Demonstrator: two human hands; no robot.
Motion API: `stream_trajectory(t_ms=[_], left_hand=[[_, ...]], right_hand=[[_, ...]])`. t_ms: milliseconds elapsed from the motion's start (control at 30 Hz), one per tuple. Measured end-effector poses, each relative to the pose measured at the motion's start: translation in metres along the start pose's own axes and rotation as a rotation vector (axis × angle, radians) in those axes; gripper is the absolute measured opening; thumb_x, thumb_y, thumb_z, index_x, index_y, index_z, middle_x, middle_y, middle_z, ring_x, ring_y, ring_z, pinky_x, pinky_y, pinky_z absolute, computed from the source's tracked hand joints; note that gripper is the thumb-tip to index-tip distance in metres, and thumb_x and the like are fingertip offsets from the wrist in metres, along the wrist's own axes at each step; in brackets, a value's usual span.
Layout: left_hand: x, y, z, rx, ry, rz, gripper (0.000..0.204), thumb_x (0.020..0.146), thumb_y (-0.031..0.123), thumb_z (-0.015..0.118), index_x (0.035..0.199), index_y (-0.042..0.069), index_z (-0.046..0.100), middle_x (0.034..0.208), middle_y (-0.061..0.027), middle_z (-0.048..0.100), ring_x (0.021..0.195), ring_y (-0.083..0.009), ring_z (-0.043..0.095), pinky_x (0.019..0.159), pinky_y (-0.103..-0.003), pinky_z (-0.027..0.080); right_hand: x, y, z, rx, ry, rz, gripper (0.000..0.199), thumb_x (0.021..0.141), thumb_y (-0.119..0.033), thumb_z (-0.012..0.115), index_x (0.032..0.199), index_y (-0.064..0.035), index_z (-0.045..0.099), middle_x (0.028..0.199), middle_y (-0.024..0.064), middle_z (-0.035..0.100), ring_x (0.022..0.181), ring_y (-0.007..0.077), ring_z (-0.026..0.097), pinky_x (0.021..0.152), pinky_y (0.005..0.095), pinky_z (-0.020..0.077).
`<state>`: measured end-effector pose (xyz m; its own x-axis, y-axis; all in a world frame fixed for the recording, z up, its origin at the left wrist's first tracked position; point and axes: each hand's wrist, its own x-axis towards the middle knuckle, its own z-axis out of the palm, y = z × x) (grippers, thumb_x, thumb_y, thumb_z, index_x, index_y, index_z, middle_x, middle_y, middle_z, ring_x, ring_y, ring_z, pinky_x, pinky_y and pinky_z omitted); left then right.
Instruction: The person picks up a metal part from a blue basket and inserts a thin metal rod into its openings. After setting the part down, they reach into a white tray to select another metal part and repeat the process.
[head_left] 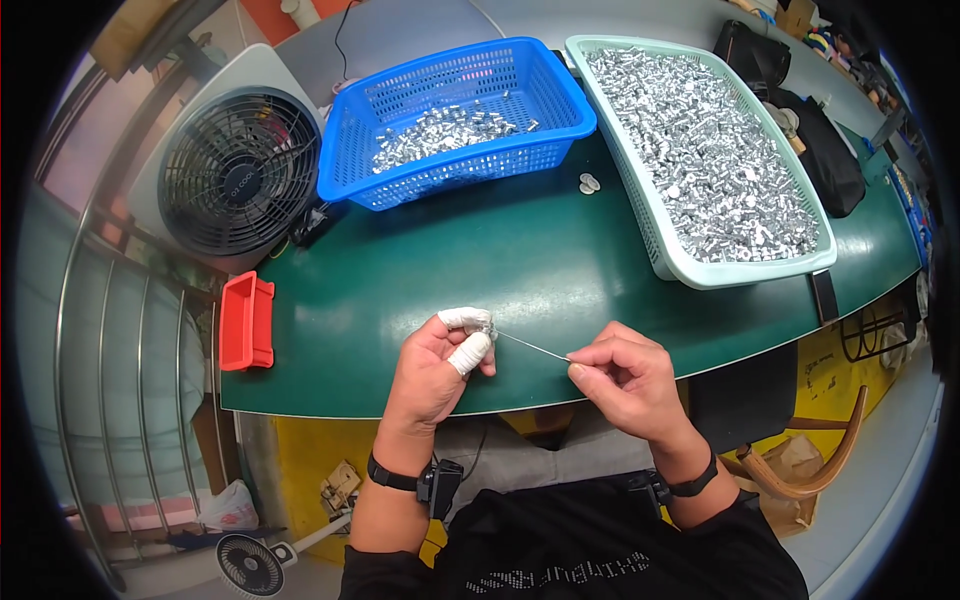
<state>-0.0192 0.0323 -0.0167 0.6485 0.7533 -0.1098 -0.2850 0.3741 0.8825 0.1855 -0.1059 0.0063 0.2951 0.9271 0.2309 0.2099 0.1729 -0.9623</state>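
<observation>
Both hands sit low in the middle of the frame, over the near edge of the green worktop (520, 260). The left hand (432, 372) has white tape or finger cots on thumb and index, and its grip is pinched together on a small silver metal piece (487, 325) right at the fingertips. The right hand (630, 380) has its grip closed on the other end of a thin wire (533, 347), which runs slanted between the two hands, up toward the piece on the left. Can't tell if the wire actually goes through the piece, too small to see.

Further up the worktop there's a blue basket (455, 120) in the upper middle with a thin layer of the same shiny little parts in it, and just to its right a pale green basket (700, 150) pretty much full of them. Two small white discs (589, 183) lie on the worktop between the baskets. A red tray (246, 321) hangs off the worktop's left edge, and a black-grilled fan (238, 172) sits in the upper left. There's a black wristband on each wrist.
</observation>
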Motion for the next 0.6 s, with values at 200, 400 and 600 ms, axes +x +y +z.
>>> stream_trajectory(t_ms=[200, 400, 600], left_hand=[[0.001, 0.001, 0.0, 0.004, -0.03, 0.004, 0.022, 0.092, -0.003, 0.062, 0.114, 0.0, 0.062, 0.097, -0.0102, 0.065, 0.079, -0.0174, 0.061, 0.07, -0.03, 0.052], [0.001, 0.005, -0.003, 0.022, -0.054, -0.048, 0.025, 0.087, -0.007, 0.065, 0.111, -0.001, 0.062, 0.098, -0.0097, 0.065, 0.081, -0.0166, 0.062, 0.068, -0.03, 0.052], [0.001, 0.008, -0.003, 0.031, -0.063, -0.072, 0.025, 0.084, -0.01, 0.066, 0.107, 0.0, 0.062, 0.098, -0.0104, 0.066, 0.078, -0.017, 0.062, 0.065, -0.03, 0.051]], right_hand=[[0.0, 0.0, -0.001, 0.015, -0.008, 0.012, 0.009, 0.083, 0.003, 0.071, 0.092, 0.0005, 0.073, 0.079, 0.0023, 0.06, 0.063, 0.0045, 0.051, 0.052, 0.0202, 0.0362], [-0.001, -0.003, -0.004, -0.104, -0.03, -0.074, 0.01, 0.084, 0.003, 0.071, 0.093, 0.0006, 0.073, 0.078, 0.0021, 0.059, 0.062, 0.0046, 0.05, 0.052, 0.0206, 0.0361], [0.0, -0.011, -0.005, -0.201, -0.042, -0.141, 0.01, 0.082, 0.004, 0.071, 0.092, 0.0003, 0.072, 0.077, 0.0029, 0.059, 0.061, 0.006, 0.051, 0.051, 0.0216, 0.0365]])
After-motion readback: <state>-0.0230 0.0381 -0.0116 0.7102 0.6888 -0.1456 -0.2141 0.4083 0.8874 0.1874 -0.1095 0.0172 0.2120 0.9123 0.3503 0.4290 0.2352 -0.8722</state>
